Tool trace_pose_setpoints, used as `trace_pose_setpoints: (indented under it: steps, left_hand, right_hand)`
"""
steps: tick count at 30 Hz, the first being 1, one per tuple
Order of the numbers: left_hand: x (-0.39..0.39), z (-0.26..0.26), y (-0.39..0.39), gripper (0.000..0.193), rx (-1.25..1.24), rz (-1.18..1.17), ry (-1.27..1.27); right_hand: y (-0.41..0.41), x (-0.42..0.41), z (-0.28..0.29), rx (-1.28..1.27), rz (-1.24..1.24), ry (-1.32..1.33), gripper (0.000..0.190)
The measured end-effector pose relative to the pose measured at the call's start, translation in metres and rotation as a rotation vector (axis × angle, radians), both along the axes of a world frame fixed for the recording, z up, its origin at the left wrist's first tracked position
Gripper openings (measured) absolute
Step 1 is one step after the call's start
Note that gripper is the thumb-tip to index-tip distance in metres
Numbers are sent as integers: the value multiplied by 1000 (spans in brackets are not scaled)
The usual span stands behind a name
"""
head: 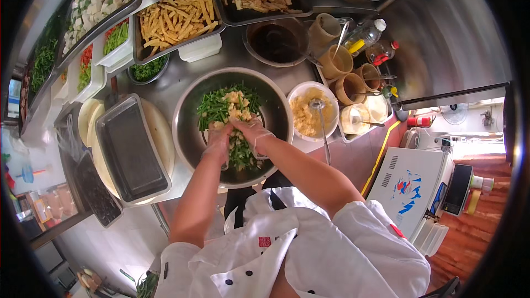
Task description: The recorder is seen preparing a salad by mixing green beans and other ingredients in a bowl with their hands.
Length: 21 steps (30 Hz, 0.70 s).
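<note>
Before me stands a large steel mixing bowl holding cut green vegetable stalks, with pale yellow chopped garlic-like bits heaped on top. My left hand and my right hand, both in clear plastic gloves, are inside the bowl. They come together at the fingertips, gripping some of the mixture between them. More stalks and pale bits lie beneath my wrists. Parts of the fingers are hidden by the food.
A white bowl of chopped yellow paste with a metal spoon sits at right. Seasoning tubs fill a tray beyond. Left lies a rectangular metal tray. A pot of dark liquid and a tray of fried strips stand ahead.
</note>
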<state>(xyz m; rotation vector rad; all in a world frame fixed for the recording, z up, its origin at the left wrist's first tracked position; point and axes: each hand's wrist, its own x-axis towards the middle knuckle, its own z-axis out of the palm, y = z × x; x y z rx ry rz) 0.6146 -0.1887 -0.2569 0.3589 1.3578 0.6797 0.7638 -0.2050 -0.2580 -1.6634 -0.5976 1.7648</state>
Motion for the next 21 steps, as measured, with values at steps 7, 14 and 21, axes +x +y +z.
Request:
trace_pose_setpoints:
  steps: [7,14,21]
  left_hand:
    - [-76,-7,29,89,249,-329,237]
    - [18,-7,70,102,105,-427,661]
    - [-37,11,73,95,137,-263,131]
  right_hand:
    - [3,69,5,325,577,-607,83]
    - [67,34,-14,-221,40,-314,98]
    - [38,81,-23,21,143,-163,91]
